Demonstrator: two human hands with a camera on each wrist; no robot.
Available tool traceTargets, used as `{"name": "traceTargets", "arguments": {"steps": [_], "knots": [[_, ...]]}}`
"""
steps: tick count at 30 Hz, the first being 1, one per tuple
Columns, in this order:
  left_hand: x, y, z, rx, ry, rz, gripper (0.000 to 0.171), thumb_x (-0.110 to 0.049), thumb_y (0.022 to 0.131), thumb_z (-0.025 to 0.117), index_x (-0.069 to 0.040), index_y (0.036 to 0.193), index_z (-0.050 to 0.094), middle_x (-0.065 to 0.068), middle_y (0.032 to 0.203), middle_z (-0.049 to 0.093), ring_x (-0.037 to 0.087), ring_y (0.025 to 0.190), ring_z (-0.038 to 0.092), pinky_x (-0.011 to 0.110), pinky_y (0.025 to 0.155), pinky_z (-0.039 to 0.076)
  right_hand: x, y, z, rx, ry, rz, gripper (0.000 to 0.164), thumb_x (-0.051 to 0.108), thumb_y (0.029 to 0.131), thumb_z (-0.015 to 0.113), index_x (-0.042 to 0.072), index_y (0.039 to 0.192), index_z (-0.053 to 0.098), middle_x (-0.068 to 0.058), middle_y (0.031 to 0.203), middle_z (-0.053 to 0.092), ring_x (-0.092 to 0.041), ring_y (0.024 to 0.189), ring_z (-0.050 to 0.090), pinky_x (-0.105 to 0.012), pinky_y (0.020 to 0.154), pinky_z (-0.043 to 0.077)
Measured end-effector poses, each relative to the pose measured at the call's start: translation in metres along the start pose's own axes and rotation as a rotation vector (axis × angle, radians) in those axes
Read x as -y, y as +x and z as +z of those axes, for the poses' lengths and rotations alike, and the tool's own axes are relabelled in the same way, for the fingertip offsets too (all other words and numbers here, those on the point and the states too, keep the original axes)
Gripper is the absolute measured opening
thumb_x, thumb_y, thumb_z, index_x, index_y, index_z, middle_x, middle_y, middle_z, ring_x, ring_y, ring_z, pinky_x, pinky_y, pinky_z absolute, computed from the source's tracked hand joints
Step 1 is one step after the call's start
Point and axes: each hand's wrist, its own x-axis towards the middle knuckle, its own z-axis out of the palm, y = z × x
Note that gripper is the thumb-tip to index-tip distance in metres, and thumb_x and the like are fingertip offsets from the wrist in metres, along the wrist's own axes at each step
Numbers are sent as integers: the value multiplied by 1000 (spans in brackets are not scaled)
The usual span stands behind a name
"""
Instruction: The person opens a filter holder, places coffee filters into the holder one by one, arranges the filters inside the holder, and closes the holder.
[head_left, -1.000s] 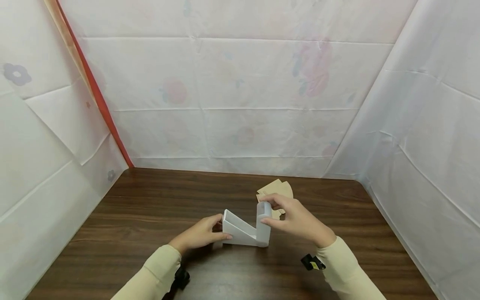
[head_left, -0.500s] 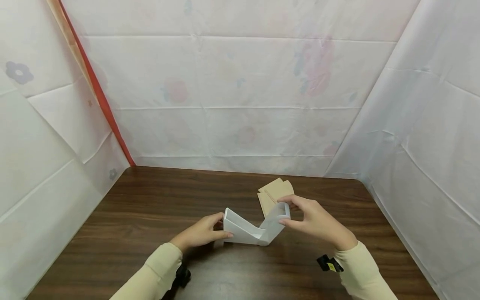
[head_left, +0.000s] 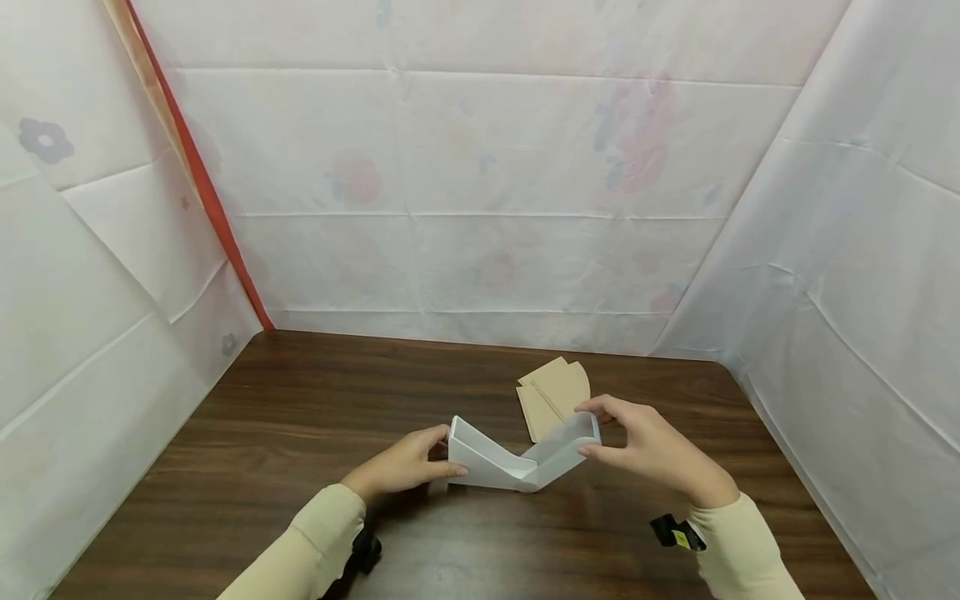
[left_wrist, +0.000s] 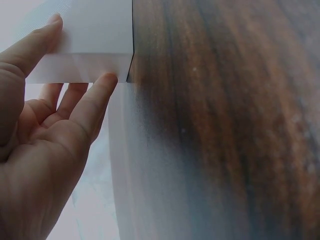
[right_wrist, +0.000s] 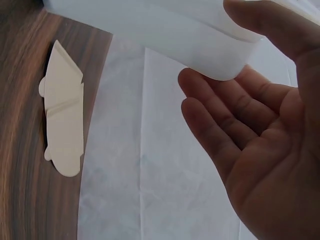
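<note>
A slim white plastic hinged case stands low on the table, its two halves spread in a wide V. My left hand grips the left half's outer end, thumb on the near side. In the left wrist view, the thumb lies on the case's broad face and a fingertip touches its end. The right half slants up to the right. Its raised end is pinched between thumb and fingers of my right hand. The right wrist view shows this half's white wall above my fingers.
Flat beige pieces lie overlapping on the dark wooden table, just behind the case. White printed sheets hang behind the table and along both sides. A red strip runs down the left corner.
The case's right half has swung from upright outward and down to the right, with my right hand moving along with it. The left hand keeps its hold on the left half.
</note>
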Motion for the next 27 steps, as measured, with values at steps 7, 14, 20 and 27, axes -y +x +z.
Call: {"name": "traceTargets", "arguments": {"steps": [7,14,20,27], "knots": [[2,0,0,5,-10,8,36,-22,94,74,-9,124,59,0,119,66,22,109,64,35,88,53,-8,-8,-4,17,-5,28,41,38,89,77,21,123,62,15,105,65,-7,96,63,-29,80,53],[1,0,1,6,-13,2,35,-24,94,74,-10,122,59,0,118,67,21,109,64,37,90,52,-14,-13,-5,14,-5,47,41,39,89,78,21,122,62,14,104,65,-7,95,63,-36,81,54],[2,0,1,2,-13,5,34,-24,94,74,-10,122,59,0,117,67,22,108,64,35,88,52,-18,-18,-4,10,-14,53,38,38,89,78,22,120,62,14,102,65,-8,94,63,-32,80,53],[2,0,1,-1,-25,11,34,-22,94,73,-10,123,59,0,118,67,24,108,64,36,87,53,-24,-22,-4,10,-24,53,38,38,89,78,23,120,62,16,102,65,-6,94,62,-34,80,54]]}}
